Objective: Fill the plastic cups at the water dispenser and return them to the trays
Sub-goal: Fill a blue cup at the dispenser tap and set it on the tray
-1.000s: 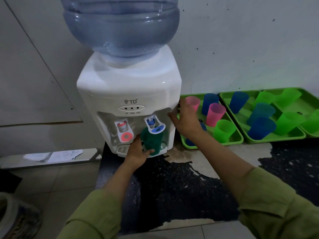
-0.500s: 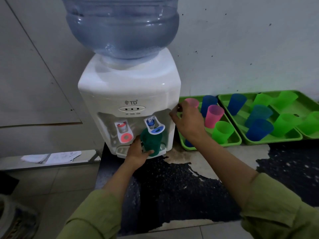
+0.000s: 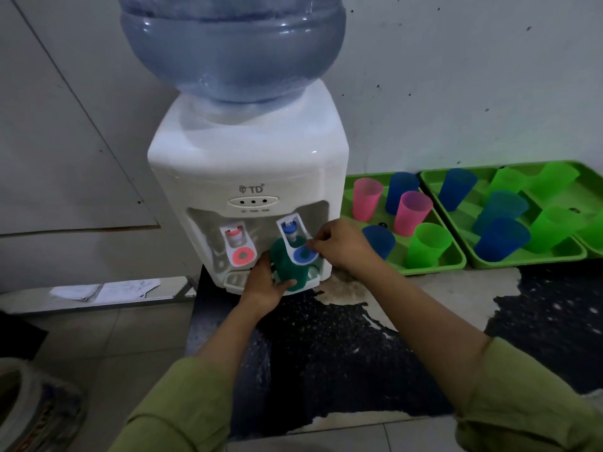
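**Filling the green cup under the blue lever**

Gripping from the left and near side: left hand (image 3: pixel 264 285) wrapped round the green cup (image 3: pixel 287 272), fingers curled about its near wall. Cup standing upright on the drip ledge of the water dispenser (image 3: pixel 248 158), below the right-hand spout. Just left of the cup, red lever (image 3: pixel 242 255), untouched. Over the cup's mouth, blue lever (image 3: pixel 303 254), with right hand (image 3: pixel 342 246) curled onto its right edge, thumb and forefinger seemingly pinching it. Flow of water and fill level impossible to tell, the cup's inside hidden behind the lever.

Press the lever steadily rather than in jabs. Hold the cup centred under the spout and level, gripping lightly to avoid squashing thin plastic and slopping water. Probably best to let go of the lever well before the brim, then wait for the last drips. Afterwards, carry right to the near tray (image 3: pixel 434 267), already holding other cups (image 3: pixel 412 212), and set down on any bare spot. Farther right, second tray (image 3: pixel 528 262), also stocked.
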### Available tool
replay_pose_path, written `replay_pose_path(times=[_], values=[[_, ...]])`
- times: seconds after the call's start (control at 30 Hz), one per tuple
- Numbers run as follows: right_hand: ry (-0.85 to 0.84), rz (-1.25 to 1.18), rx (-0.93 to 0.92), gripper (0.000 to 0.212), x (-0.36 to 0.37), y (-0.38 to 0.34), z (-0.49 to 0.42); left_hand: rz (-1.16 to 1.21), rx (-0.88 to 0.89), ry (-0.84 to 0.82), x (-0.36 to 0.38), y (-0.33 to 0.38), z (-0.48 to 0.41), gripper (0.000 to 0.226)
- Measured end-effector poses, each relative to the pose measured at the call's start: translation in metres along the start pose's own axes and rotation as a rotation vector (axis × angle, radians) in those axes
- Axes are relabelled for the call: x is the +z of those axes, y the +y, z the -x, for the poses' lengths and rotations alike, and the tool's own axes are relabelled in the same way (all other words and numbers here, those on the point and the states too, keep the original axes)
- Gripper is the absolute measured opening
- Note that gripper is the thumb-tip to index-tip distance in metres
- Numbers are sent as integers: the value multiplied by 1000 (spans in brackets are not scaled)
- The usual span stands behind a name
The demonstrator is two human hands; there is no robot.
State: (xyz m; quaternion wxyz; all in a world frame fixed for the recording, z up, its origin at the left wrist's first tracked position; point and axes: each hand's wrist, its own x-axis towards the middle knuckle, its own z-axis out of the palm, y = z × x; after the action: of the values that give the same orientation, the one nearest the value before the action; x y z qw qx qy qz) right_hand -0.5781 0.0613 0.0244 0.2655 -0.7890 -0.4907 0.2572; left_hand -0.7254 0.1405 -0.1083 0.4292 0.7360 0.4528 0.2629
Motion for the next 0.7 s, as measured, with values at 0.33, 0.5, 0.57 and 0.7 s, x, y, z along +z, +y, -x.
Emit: replay_pose_path(times=[0.33, 0.5, 0.57, 0.7], values=[[160, 93, -1, 24, 44, 13, -11, 72, -20, -15, 2, 1, 1, 73], [253, 54, -67, 26, 43, 20, -7, 71, -42, -1, 2, 4, 3, 71], [298, 9, -75, 24, 40, 23, -4, 106, -46, -3, 4, 3, 6, 68], [269, -33, -82, 19, 30, 36, 1, 161, -70, 6, 9, 3, 16, 65]])
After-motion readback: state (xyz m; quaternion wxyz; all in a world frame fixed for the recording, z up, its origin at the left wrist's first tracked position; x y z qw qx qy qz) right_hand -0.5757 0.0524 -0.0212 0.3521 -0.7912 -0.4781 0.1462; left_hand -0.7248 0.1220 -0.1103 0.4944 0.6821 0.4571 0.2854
